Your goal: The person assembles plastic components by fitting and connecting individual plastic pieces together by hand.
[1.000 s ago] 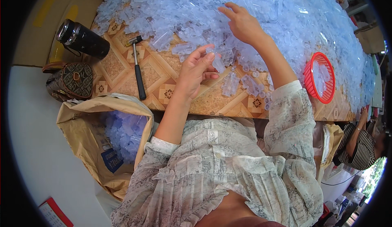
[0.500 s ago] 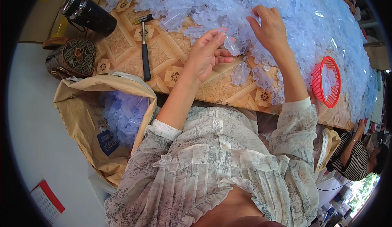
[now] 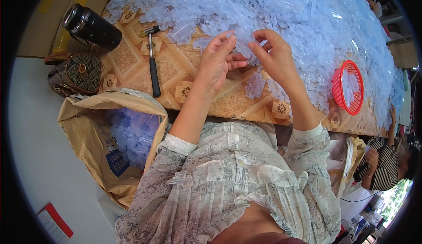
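Note:
Over the near edge of a large heap of clear bluish plastic pieces (image 3: pixel 281 7), my two hands are close together. My left hand (image 3: pixel 216 61) pinches a clear plastic tube (image 3: pixel 241 41) between thumb and fingers; its outline blends into the heap behind. My right hand (image 3: pixel 276 59) has thumb and index finger curled toward the same tube, with its fingertips at the far side. Whether it grips the tube or a small part is hard to make out. Below my hands, a few clear pieces (image 3: pixel 255 85) lie on the patterned tabletop (image 3: pixel 228 95).
A black-handled hammer (image 3: pixel 154 70) lies to the left, near a black flask (image 3: pixel 94 28) and a brown patterned bag (image 3: pixel 81 73). An open brown sack (image 3: pixel 83 125) holds more plastic pieces. At right stands a red basket (image 3: pixel 347 87); beyond it sits another person (image 3: pixel 380 165) in stripes.
My right hand has moved left and down, from the heap to beside my left hand. The left hand keeps the tube, now raised slightly toward the right fingertips.

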Demonstrator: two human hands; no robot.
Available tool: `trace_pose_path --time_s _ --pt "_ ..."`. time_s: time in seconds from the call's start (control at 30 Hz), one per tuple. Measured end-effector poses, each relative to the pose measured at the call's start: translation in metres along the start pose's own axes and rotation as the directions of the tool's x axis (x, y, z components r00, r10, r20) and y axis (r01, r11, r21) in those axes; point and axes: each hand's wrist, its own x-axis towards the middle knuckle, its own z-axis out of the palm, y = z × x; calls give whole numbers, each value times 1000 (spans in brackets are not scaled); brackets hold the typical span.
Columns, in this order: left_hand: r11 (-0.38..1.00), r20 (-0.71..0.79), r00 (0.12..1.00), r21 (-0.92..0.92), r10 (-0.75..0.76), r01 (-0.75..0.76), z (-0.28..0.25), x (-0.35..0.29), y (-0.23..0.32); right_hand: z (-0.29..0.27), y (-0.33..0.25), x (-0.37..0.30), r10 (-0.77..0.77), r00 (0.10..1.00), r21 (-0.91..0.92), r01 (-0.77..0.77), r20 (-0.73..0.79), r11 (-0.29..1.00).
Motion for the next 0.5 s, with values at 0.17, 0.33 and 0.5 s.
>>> trace_pose_path --time_s 0.17,0.33,0.5 --pt "1000 44 999 -13 17 -16 -4 1 -1 -2 -3 -7 12 999 55 -14 38 998" --pt "1000 82 997 -11 2 -1 -4 -2 3 -13 5 4 -173 979 -197 149 -107 969" --pt "1000 37 999 21 3 -4 -13 -2 4 -36 36 41 -485 871 -683 305 -82 663"
